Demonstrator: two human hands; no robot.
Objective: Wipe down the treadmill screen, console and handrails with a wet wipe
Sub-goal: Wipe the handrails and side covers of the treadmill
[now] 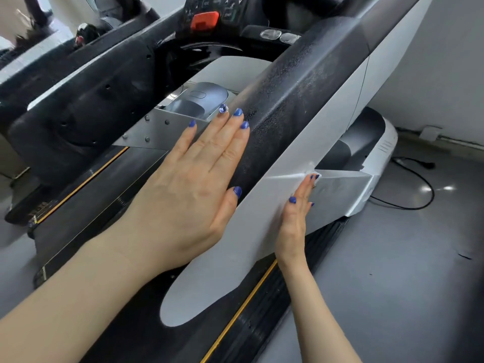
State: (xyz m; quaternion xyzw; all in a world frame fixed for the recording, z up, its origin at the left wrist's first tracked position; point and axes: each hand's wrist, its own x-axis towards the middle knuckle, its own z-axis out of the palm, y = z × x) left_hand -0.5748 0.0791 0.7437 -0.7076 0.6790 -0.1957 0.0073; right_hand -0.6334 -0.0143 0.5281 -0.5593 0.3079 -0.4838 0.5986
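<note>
The right handrail (pixel 296 106) of the treadmill runs across the middle of the view, its top padded in black and its outer side a pale grey panel. The left hand (pixel 193 184) lies flat on the inner side of this handrail, fingers (pixel 230 137) straight and close together, thumb laid along the black padding, holding nothing. The right hand (pixel 298 205) is on the outer side of the handrail, pressed against the grey panel with fingers straight and pointing up. A small white wet wipe (pixel 310 170) shows just at the fingertips, between them and the panel; most of it is hidden behind the hand, so whether the fingers pinch it or only press it to the panel cannot be told. Beyond the handrail, toward the top of the view, sits the console (pixel 209 11) with dark buttons and an orange-red stop key (pixel 204 20). Across from the handrail, on its inner side, the other handrail (pixel 86 82) runs in black. Below the handrail lies the black belt deck (pixel 86 205), edged with yellow lines. On the grey floor (pixel 406 258) outside the handrail a black power cord (pixel 419 184) loops near the treadmill's silver motor cover (pixel 377 142).
</note>
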